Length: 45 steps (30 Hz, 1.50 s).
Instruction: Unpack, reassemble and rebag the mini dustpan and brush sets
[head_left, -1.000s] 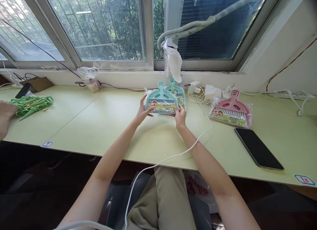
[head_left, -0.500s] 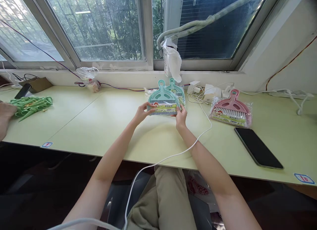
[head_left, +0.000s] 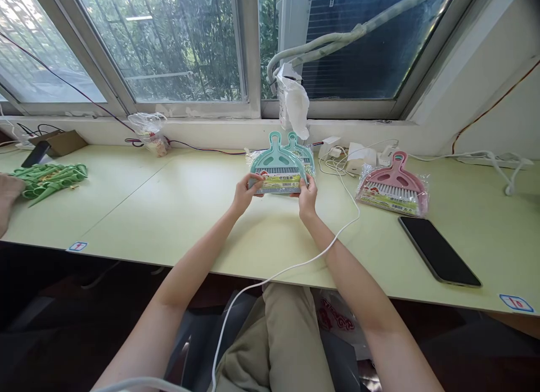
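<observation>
A teal mini dustpan-and-brush set (head_left: pixel 276 164) in clear wrap is held up above the pale green table (head_left: pixel 177 212). My left hand (head_left: pixel 244 194) pinches its lower left corner. My right hand (head_left: pixel 307 196) pinches its lower right corner. Directly behind it lies a second teal set (head_left: pixel 304 151), mostly hidden. A pink wrapped set (head_left: pixel 394 185) lies flat on the table to the right.
A black phone (head_left: pixel 439 250) lies near the right front edge. A white cable (head_left: pixel 337 234) runs from chargers (head_left: pixel 360 156) at the back over the table edge. Green plastic pieces (head_left: pixel 46 177) and another person's hand (head_left: pixel 7 192) are far left. A plastic bag (head_left: pixel 149 132) sits by the sill.
The teal set has tilted more upright and shifted slightly left and back in my two hands. Both hands keep their grip on its lower corners.
</observation>
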{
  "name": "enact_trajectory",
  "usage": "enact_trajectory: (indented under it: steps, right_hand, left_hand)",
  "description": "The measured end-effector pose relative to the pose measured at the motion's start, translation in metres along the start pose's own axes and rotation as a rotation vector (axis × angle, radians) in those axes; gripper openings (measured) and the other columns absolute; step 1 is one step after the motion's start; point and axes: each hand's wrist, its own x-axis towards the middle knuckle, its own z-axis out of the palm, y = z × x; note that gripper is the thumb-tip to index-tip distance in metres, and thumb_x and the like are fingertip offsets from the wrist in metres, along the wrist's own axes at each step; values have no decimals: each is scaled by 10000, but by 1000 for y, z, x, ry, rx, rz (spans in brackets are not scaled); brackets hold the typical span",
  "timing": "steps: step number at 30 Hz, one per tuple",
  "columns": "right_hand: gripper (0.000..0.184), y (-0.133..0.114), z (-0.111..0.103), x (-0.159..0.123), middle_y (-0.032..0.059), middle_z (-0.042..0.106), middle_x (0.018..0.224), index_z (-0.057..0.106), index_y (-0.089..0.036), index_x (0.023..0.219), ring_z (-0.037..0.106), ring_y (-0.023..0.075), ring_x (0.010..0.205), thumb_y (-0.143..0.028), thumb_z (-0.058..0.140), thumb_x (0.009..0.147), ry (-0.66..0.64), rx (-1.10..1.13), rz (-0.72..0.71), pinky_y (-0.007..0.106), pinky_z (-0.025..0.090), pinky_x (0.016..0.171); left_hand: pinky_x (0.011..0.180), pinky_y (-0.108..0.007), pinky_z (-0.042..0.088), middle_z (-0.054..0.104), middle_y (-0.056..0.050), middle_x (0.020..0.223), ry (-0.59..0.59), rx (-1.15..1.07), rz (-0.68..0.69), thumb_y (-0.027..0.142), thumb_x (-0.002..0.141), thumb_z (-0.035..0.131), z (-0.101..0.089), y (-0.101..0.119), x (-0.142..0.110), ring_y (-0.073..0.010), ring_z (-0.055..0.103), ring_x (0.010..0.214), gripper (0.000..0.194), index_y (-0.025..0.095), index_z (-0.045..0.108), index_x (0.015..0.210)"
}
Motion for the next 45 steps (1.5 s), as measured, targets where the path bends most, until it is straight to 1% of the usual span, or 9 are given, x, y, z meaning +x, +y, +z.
enact_trajectory:
  steps: [2, 5, 9, 13, 17, 22, 27, 31, 45]
  right_hand:
    - [553, -3, 2, -3, 124, 584, 1233, 496, -206, 1349, 631, 206, 916, -508, 442, 889, -13, -3, 2, 329, 613, 634]
    - [515, -8, 4, -6, 115, 575, 1242, 498, -229, 1317, 622, 215, 993, -523, 415, 903, -45, -19, 31, 325, 616, 668]
    - [625, -12, 3, -9, 120, 545, 1293, 470, -231, 1322, 598, 237, 1080, -593, 562, 821, -125, -52, 7, 291, 612, 654]
    - [824, -13, 2, -8, 127, 565, 1249, 441, -205, 1352, 624, 223, 942, -531, 754, 663, -147, -103, -9, 279, 599, 569]
    - [620, -14, 1, -8, 52, 627, 980, 572, -168, 1186, 597, 170, 789, -505, 720, 687, -159, -114, 4, 293, 614, 559]
    - [460, -14, 0, -7, 12, 612, 846, 614, -161, 1052, 569, 143, 720, -445, 698, 701, -145, -116, -25, 290, 618, 539]
    - [449, -13, 0, -7, 51, 653, 920, 611, -157, 1097, 608, 164, 751, -398, 680, 724, -126, -131, -15, 275, 604, 517]
    - [443, -12, 1, -9, 80, 663, 960, 607, -144, 1107, 628, 193, 793, -378, 659, 735, -127, -145, -36, 294, 607, 521]
    - [420, -5, 3, -8, 38, 630, 898, 601, -190, 1121, 600, 179, 810, -405, 606, 760, -174, -88, -24, 277, 596, 529]
  left_hand:
    - [618, -271, 600, 632, -41, 1026, 37, -26, -4, 452, 774, 701, 1, -2, 0, -148, 615, 836, 445, 222, 547, 1122]
    - [611, -251, 580, 643, -27, 1016, 78, -41, -13, 418, 784, 697, -1, -5, 1, -145, 632, 808, 724, 293, 328, 1394]
    - [621, -272, 563, 651, -35, 1046, 115, -25, -31, 422, 785, 684, -5, -10, 5, -175, 644, 846, 919, 303, 125, 1504]
    - [642, -308, 549, 663, -68, 1053, 97, 11, -17, 413, 754, 689, -9, -15, 10, -208, 641, 849, 754, 214, 386, 1416]
    - [767, -344, 539, 679, -59, 990, 127, 97, 48, 334, 726, 696, -13, -21, 15, -235, 641, 910, 501, 178, 580, 1188]
    - [778, -326, 548, 669, -64, 1039, 156, 125, 47, 344, 760, 684, -8, -23, 12, -223, 641, 966, 447, 197, 540, 1157]
    - [504, -235, 533, 659, -70, 1029, 115, 138, -31, 455, 696, 772, -1, -17, 7, -191, 649, 820, 704, 208, 430, 1258]
    - [442, -206, 519, 654, -61, 1010, 140, 189, -35, 421, 589, 851, 1, -17, 5, -182, 648, 797, 820, 201, 416, 1249]
    - [412, -214, 509, 655, -36, 919, 198, 37, -6, 440, 766, 709, 2, -19, 5, -123, 622, 623, 482, 204, 458, 1102]
